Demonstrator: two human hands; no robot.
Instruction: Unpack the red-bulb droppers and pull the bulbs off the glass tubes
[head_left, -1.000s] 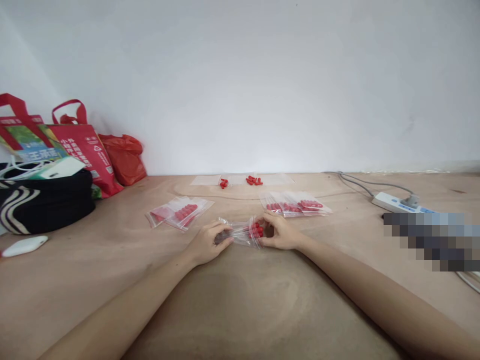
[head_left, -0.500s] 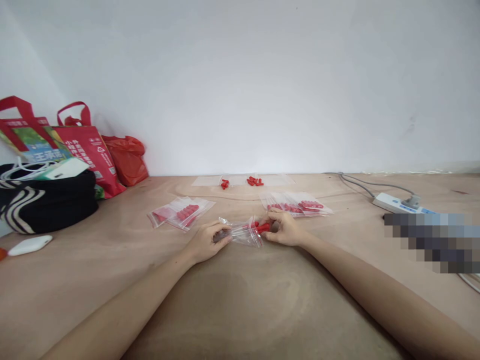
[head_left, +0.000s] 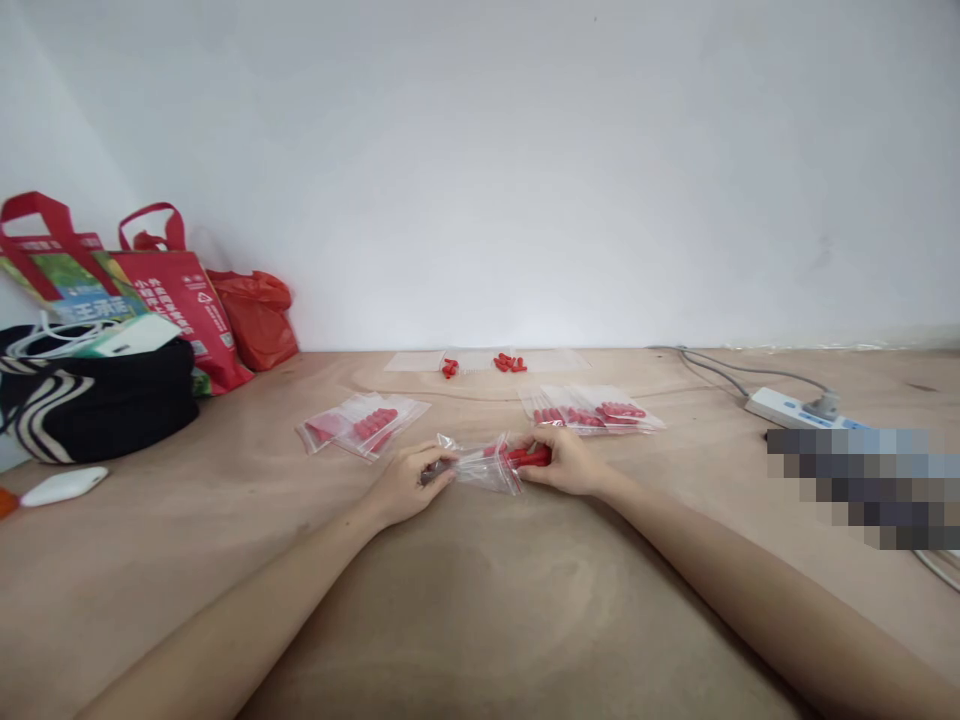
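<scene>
Low over the middle of the wooden table, my left hand (head_left: 414,482) pinches the bunched end of a clear zip-lock bag (head_left: 487,475). At the bag's mouth on the right, my right hand (head_left: 564,460) has its fingers closed around several small red rod-like pieces (head_left: 531,457). Some red pieces lie partly inside the bag's mouth; the fingers hide others. Left of the hands lie flat zip-lock bags (head_left: 367,422) with red pieces inside. Similar filled bags (head_left: 592,408) overlap just behind my right hand.
Against the wall, loose red pieces (head_left: 510,363) lie in two small heaps by flat clear bags (head_left: 412,362). At left stand red shopping bags (head_left: 169,300), a black striped bag (head_left: 127,400) and a white flat object (head_left: 66,486). A power strip (head_left: 780,405) with a grey cable sits right.
The red pieces have shifted right, from inside the bag to its mouth and my right fingers. My left hand has kept its hold on the bag. The view has turned slightly.
</scene>
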